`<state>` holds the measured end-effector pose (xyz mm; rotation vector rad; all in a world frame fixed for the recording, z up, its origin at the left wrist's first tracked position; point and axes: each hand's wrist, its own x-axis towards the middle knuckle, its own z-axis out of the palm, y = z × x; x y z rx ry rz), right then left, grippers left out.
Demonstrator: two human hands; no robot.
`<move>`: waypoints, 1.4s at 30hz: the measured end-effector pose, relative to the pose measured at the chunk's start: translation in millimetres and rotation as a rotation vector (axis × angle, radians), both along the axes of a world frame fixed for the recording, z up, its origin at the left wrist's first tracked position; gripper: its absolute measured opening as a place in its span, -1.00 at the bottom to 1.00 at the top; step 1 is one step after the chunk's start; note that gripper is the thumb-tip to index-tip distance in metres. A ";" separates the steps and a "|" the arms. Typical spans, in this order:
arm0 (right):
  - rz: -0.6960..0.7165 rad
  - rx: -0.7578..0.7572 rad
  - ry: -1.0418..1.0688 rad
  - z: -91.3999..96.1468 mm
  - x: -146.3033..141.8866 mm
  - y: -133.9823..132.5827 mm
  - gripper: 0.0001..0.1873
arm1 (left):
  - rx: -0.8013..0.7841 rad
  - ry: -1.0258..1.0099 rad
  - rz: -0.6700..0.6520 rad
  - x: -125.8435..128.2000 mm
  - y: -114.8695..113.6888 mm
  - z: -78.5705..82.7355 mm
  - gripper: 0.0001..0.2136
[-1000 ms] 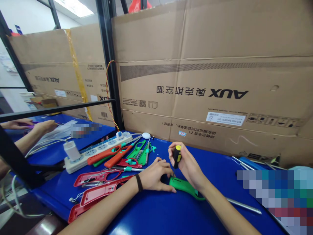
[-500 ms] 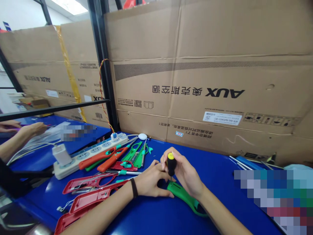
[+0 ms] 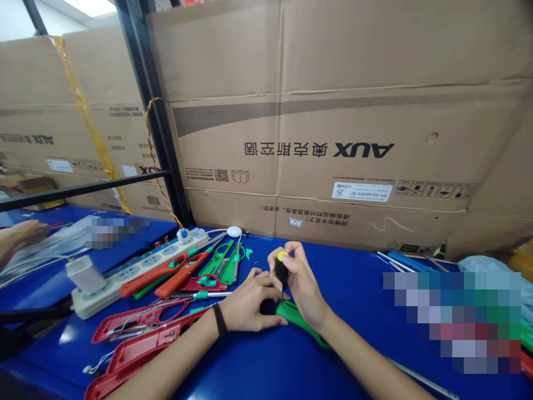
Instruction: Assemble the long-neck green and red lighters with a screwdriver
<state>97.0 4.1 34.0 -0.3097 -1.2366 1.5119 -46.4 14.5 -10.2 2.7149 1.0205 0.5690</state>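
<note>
My right hand (image 3: 306, 289) is closed around a screwdriver (image 3: 282, 272) with a black handle and yellow cap. The screwdriver stands nearly upright, its shaft down at the near-left end of a green lighter (image 3: 300, 319) lying on the blue table. Part of the lighter is hidden behind my right hand and wrist. My left hand (image 3: 250, 304) steadies the lighter's left end, thumb pressed against it and fingers curled on the far side. Left of that hand lie opened red lighter shells (image 3: 145, 347), two orange lighters (image 3: 183, 275) and an opened green lighter (image 3: 227, 264).
A white power strip (image 3: 144, 269) with a plugged-in charger (image 3: 85, 275) runs along the left. Cardboard (image 3: 316, 111) walls off the back beside a dark metal post (image 3: 145, 83). Another person's hand (image 3: 20, 236) is at far left. A metal rod (image 3: 422, 379) lies at lower right.
The camera view has shifted, so the scene sits further left. The screwdriver still stands on the green lighter, slightly more tilted, and both hands keep their places around it.
</note>
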 end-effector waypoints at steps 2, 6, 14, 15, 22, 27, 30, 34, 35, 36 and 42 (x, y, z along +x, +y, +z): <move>0.019 0.007 -0.024 0.0 0.1 -1.5 -0.80 | 0.005 0.013 0.010 0.3 -0.3 0.8 -0.73; -0.066 0.096 -0.109 1.1 1.2 -1.0 -0.74 | 0.008 0.034 0.006 0.5 -0.6 2.4 -0.71; -0.091 0.114 -0.163 1.5 5.5 2.1 -0.65 | -0.012 0.028 -0.018 0.2 0.5 3.5 -0.68; -0.092 0.127 -0.174 1.9 5.7 2.4 -0.65 | -0.012 0.028 -0.010 0.2 0.4 3.6 -0.69; -0.122 0.119 -0.165 2.0 5.9 3.3 -0.77 | -0.004 0.027 -0.011 -0.5 0.8 1.8 -0.66; -0.111 0.135 -0.211 3.9 7.5 4.2 -0.78 | -0.015 0.028 0.003 -1.4 1.2 0.8 -0.63; -0.131 0.149 -0.211 4.2 6.6 3.0 -0.79 | -0.026 0.021 0.002 -1.0 0.9 1.2 -0.64; -0.138 0.133 -0.269 3.5 5.0 0.9 -0.64 | -0.040 0.021 0.011 -0.1 0.2 2.0 -0.66; -0.136 0.136 -0.288 3.0 4.8 1.1 -0.63 | -0.037 0.021 0.016 0.0 0.1 1.9 -0.66; -0.144 0.144 -0.301 2.1 4.5 1.6 -0.67 | -0.031 0.020 0.019 -0.1 0.0 1.6 -0.66; -0.224 0.128 -0.253 -5.4 6.3 5.9 -0.75 | -0.022 0.019 0.012 -1.0 1.2 -0.2 -0.65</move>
